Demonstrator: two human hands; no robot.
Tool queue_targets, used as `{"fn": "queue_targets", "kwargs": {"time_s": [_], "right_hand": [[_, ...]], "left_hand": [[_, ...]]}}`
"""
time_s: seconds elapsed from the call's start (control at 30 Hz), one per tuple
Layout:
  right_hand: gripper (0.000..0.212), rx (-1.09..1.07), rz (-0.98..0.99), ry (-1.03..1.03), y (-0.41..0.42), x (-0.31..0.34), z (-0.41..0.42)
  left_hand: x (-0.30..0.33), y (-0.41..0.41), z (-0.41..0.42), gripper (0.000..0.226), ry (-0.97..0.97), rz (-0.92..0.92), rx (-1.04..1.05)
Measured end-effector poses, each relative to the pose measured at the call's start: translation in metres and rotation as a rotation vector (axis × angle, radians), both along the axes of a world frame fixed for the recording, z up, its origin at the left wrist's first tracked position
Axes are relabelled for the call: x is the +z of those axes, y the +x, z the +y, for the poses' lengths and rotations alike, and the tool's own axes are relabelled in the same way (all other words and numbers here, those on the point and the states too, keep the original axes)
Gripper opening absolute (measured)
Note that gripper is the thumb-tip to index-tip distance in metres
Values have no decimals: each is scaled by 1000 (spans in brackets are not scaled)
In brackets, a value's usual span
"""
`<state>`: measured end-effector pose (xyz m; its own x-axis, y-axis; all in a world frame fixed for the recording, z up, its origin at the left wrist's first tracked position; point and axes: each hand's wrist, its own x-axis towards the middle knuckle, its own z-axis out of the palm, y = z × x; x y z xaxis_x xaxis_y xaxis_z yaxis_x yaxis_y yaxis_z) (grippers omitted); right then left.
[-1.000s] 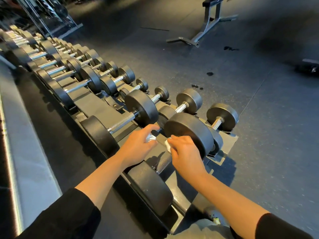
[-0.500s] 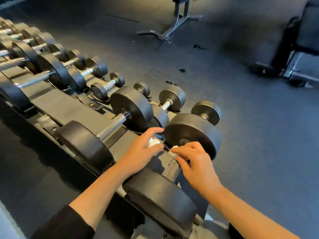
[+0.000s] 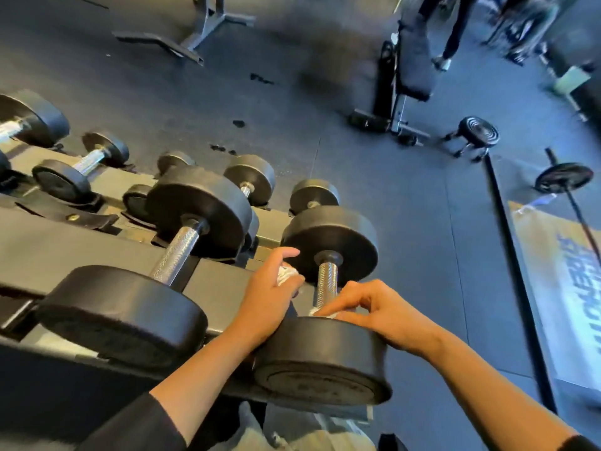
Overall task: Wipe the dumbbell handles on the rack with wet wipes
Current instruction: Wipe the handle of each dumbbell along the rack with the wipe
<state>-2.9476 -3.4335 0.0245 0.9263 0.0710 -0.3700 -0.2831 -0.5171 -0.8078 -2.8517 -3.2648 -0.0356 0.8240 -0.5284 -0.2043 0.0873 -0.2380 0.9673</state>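
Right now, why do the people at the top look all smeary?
Head view: the people at the top right are motion-blurred, as is the floor banner; the dumbbell handle between the left hand and right hand looks sharper, its knurling visible.

Definitely a gym. A long dark metal rack [image 3: 97, 242] of black round-headed dumbbells with knurled steel handles [image 3: 182, 252] fills the left, there's dark rubber flooring [image 3: 406, 222], a black padded weight bench [image 3: 414, 60] upper right, and a barbell with a black plate [image 3: 564, 178] at the right edge.
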Motion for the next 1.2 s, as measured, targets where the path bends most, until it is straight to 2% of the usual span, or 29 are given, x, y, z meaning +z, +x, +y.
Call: {"fn": "queue_targets", "kwargs": {"time_s": [0.07, 0.13, 0.23, 0.3, 0.33, 0.43, 0.5, 0.7, 0.9, 1.07, 1.2], "right_hand": [[19, 1, 29, 81, 0, 4, 1], [20, -78, -14, 68, 6, 2, 1], [23, -260, -202, -114, 23, -9, 3], [24, -268, -303, -259, 39, -13, 8], [25, -213, -315, -341, 47, -13, 9], [24, 140, -243, -687, 58, -15, 12], [23, 231, -190, -770, 59, -15, 15], [29, 141, -26, -784, 55, 0, 35], [33, -15, 163, -626, 46, 10, 40], [30, -53, 263, -503, 45, 25, 46], [24, -144, 420, -271, 38, 38, 46]], "left_hand": [[-5, 5, 0, 36, 30, -15, 12], [-8, 9, 0, 37, 62, -52, 39], [-11, 13, 0, 45, 105, -109, 68], [-11, 14, -1, 55, 121, -139, 93], [-11, 15, -2, 58, 113, -148, 102], [-13, 13, -6, 57, 89, -167, 60], [-18, 12, -8, 57, 92, -160, 33], [-32, -1, 0, 55, 48, 148, 159], [-14, -15, 8, 56, -72, 42, 181], [-8, -22, 14, 57, -93, 52, 177], [-5, -23, 18, 57, -107, 47, 128]]}}
